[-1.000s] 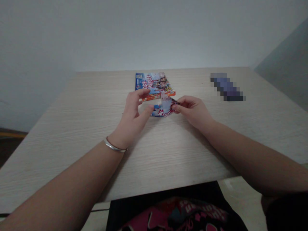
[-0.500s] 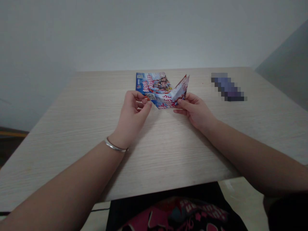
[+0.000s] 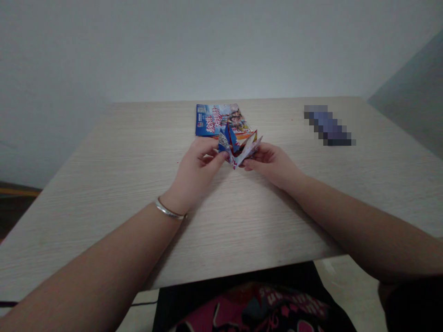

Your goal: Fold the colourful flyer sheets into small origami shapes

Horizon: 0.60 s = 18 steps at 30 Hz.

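Note:
Between my hands is a folded paper (image 3: 234, 156), printed in blue, white and red, with pointed flaps standing up around an opening in its middle. My left hand (image 3: 200, 159) pinches its left side, thumb in front and fingers behind. On the other side my right hand (image 3: 272, 161) grips the paper with the thumb and curled fingers. Just beyond lies a flat printed leaflet (image 3: 221, 116) with a similar blue and red design, its near edge partly hidden behind the folded paper and my left hand.
A pixelated dark bluish object (image 3: 327, 124) lies at the back right of the pale wooden table (image 3: 145, 138). The table's far edge meets a grey wall (image 3: 221, 50). A silver bangle (image 3: 169, 210) circles my left wrist.
The paper has gone from a wide, partly opened strip to a compact shape with upright points. My hands have come closer together, and my left hand now pinches the paper's side.

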Each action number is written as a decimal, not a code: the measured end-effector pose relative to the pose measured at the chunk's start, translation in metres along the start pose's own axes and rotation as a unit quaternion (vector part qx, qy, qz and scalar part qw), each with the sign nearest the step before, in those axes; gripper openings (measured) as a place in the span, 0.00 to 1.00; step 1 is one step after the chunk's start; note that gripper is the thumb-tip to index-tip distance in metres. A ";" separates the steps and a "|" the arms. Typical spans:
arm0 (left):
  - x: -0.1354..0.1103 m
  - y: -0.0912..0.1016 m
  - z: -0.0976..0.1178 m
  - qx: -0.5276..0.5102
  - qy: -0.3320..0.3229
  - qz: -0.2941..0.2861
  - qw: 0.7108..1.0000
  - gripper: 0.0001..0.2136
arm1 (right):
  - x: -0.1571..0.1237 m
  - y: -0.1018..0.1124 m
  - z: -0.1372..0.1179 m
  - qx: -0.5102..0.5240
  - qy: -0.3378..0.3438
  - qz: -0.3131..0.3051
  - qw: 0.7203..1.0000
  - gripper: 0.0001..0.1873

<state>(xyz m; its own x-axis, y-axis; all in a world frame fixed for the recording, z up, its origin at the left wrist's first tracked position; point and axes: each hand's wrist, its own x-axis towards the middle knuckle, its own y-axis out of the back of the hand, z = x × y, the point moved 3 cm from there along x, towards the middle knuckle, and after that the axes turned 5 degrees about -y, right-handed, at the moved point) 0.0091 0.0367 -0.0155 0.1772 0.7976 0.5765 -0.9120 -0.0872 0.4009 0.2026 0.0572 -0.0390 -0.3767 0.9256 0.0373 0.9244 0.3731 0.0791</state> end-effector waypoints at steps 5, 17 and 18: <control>0.000 -0.003 0.014 0.025 -0.059 -0.063 0.996 0.03 | -0.002 -0.006 -0.003 -0.074 0.017 0.007 0.997 0.12; -0.003 -0.009 -0.005 -0.154 0.067 0.007 0.986 0.25 | -0.002 -0.007 -0.006 -0.041 0.021 0.003 0.999 0.15; -0.003 -0.010 -0.004 -0.170 0.071 -0.005 0.983 0.23 | -0.002 -0.007 -0.006 -0.038 0.021 0.003 0.999 0.15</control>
<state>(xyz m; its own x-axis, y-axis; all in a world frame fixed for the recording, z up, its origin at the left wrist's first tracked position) 0.0160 0.0375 -0.0245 0.1565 0.8745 0.4591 -0.9855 0.1076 0.1309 0.1963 0.0522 -0.0336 -0.3743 0.9239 0.0799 0.9203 0.3595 0.1539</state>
